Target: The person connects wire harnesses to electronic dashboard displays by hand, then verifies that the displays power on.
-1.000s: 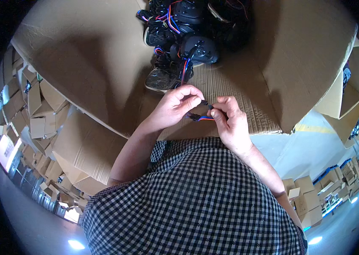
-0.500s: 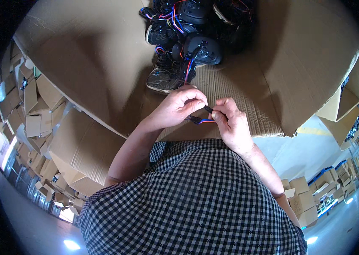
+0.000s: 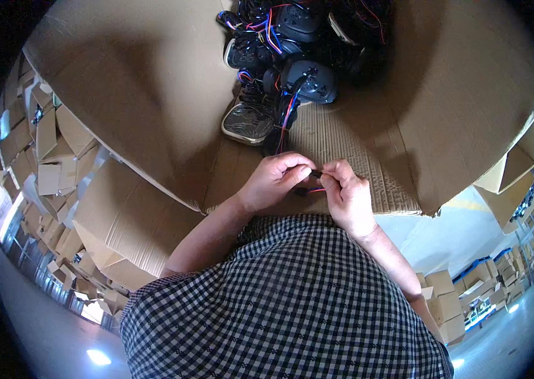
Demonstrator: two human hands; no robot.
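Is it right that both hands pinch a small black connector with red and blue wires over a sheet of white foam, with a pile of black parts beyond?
Not quite. In the head view the left hand and right hand pinch the connector over brown corrugated cardboard, not white foam. The pile of black parts lies beyond.

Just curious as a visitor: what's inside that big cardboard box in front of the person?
Inside the big cardboard box lies a pile of black parts with red and blue wires, on a corrugated sheet. What lies beneath the pile is covered.

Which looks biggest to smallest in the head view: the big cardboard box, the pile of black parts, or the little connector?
1. Cardboard box
2. Pile of black parts
3. Little connector, pinched between left hand and right hand
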